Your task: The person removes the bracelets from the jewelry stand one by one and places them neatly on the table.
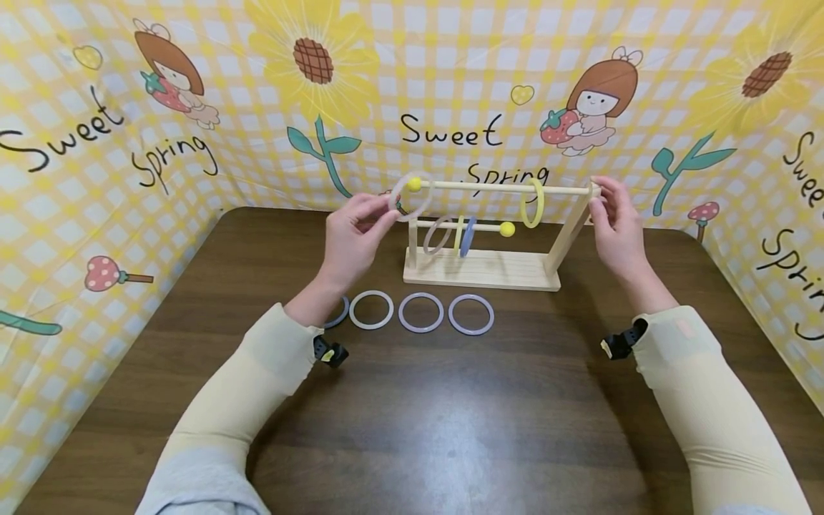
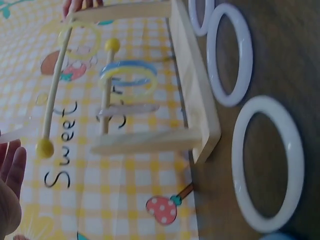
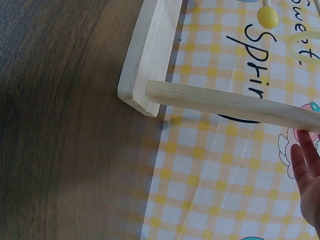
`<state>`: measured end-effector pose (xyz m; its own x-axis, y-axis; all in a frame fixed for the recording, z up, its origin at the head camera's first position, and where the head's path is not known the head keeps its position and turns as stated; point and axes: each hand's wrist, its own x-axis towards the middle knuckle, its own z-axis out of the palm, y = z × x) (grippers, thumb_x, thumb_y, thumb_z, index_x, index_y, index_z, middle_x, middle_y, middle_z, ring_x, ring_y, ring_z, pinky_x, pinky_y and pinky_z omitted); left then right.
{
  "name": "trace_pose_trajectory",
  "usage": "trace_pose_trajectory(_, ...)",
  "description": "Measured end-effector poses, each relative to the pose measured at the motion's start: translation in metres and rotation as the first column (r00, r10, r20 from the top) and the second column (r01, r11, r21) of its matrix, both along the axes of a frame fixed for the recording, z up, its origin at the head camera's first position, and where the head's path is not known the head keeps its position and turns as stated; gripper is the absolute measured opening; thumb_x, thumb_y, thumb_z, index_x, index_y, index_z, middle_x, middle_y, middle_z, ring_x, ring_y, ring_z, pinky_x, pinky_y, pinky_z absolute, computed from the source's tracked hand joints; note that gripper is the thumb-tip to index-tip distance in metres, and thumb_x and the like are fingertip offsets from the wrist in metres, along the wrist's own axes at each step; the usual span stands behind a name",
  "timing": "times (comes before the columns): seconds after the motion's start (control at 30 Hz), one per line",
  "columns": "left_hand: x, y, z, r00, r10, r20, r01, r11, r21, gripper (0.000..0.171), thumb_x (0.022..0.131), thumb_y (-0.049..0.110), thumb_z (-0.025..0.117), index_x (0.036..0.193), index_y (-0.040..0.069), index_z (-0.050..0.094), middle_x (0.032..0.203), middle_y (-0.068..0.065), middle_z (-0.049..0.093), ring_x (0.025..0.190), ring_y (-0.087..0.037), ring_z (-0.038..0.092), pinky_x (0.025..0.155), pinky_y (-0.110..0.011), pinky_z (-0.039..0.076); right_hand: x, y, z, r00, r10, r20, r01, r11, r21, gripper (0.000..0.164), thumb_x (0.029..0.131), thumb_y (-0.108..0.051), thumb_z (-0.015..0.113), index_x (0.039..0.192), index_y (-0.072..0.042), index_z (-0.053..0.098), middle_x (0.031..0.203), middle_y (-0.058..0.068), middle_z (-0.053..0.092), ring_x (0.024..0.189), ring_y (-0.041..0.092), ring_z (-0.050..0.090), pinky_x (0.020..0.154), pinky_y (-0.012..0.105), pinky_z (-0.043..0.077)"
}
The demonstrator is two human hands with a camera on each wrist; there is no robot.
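Note:
My left hand pinches a clear whitish ring between thumb and fingers. The ring overlaps the yellow ball at the left end of the upper rod in the head view. My right hand holds the top of the tall post of a wooden stand, where that rod begins. A yellow ring hangs on the upper rod near the post. On the lower rod hang a clear pinkish ring, a pale yellow ring and a blue ring.
In front of the stand several rings lie in a row on the brown table: a white ring, two lilac rings, and a blue ring partly hidden by my left arm. A checked cloth stands behind and at both sides.

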<state>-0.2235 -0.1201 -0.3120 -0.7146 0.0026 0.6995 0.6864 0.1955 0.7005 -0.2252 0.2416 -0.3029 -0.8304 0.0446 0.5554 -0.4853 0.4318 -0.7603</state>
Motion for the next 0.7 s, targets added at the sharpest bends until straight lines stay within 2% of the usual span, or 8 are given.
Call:
trace_pose_trajectory(0.07,0.002,0.007,-0.002,1.000,-0.018,0.017,0.018,0.999,-0.026,0.020,0.085,-0.005,0.072,0.104,-0.011,0.070,0.098,-0.019,0.067,0.084,-0.009,0.063,0.070,-0.019,0.054,0.000,0.000,0.000,1.000,-0.001,-0.002,0.001,1.000,0.004,0.031,0.102,-0.002,0.045,0.131,0.008,0.045,0.129,0.029,0.053,0.094,0.000,0.052,0.078,0.016,0.041)
trace_pose_trajectory(0.13,0.006,0.015,-0.002,0.999,-0.037,0.030,0.039,0.998,-0.051,0.019,0.084,-0.007,0.071,0.103,-0.013,0.070,0.098,-0.022,0.066,0.083,-0.014,0.064,0.069,-0.018,0.054,0.000,0.000,0.000,1.000,-0.001,-0.005,0.001,1.000,0.007,0.031,0.102,-0.002,0.045,0.131,0.008,0.046,0.129,0.029,0.053,0.094,-0.001,0.052,0.078,0.016,0.041)
trace_pose_trajectory(0.27,0.020,0.030,0.004,0.994,-0.095,0.050,0.100,0.991,-0.091,0.018,0.085,-0.011,0.068,0.102,-0.016,0.068,0.094,-0.024,0.066,0.081,-0.026,0.066,0.068,-0.022,0.055,0.001,-0.001,0.001,1.000,-0.003,-0.009,0.003,1.000,0.012,0.031,0.101,-0.003,0.045,0.131,0.008,0.046,0.129,0.029,0.054,0.094,-0.001,0.052,0.078,0.016,0.040)
trace_pose_trajectory(0.37,0.018,0.039,-0.002,0.991,-0.127,0.050,0.132,0.985,-0.113,0.018,0.085,-0.008,0.069,0.103,-0.013,0.069,0.094,-0.020,0.068,0.080,-0.023,0.065,0.065,-0.023,0.054,0.001,-0.001,0.002,1.000,-0.003,-0.005,0.003,1.000,0.012,0.032,0.102,-0.003,0.045,0.132,0.008,0.046,0.129,0.030,0.053,0.094,0.000,0.052,0.078,0.016,0.040)
trace_pose_trajectory(0.5,0.006,0.048,-0.017,0.987,-0.155,0.053,0.161,0.977,-0.142,0.019,0.086,-0.001,0.072,0.104,-0.006,0.072,0.096,-0.013,0.070,0.078,-0.017,0.065,0.062,-0.022,0.053,0.001,0.000,0.002,1.000,0.000,0.002,0.000,1.000,0.011,0.033,0.102,-0.004,0.045,0.133,0.008,0.045,0.130,0.033,0.051,0.093,0.001,0.052,0.078,0.016,0.041)
trace_pose_trajectory(0.6,0.006,0.057,-0.019,0.977,-0.199,0.075,0.208,0.965,-0.158,0.019,0.087,0.001,0.072,0.105,-0.004,0.073,0.101,-0.012,0.071,0.082,-0.016,0.068,0.066,-0.024,0.055,0.001,0.000,0.002,1.000,0.000,0.002,0.000,1.000,0.010,0.033,0.102,-0.003,0.045,0.133,0.007,0.045,0.130,0.033,0.051,0.092,0.001,0.052,0.078,0.016,0.041)
trace_pose_trajectory(0.7,0.007,0.065,-0.021,0.960,-0.263,0.094,0.276,0.945,-0.175,0.020,0.087,0.001,0.071,0.107,-0.003,0.072,0.104,-0.012,0.071,0.084,-0.016,0.069,0.068,-0.027,0.056,0.001,0.000,0.001,1.000,0.003,0.000,-0.003,1.000,0.004,0.033,0.102,-0.003,0.045,0.132,0.008,0.045,0.129,0.033,0.051,0.092,0.000,0.052,0.079,0.016,0.041)
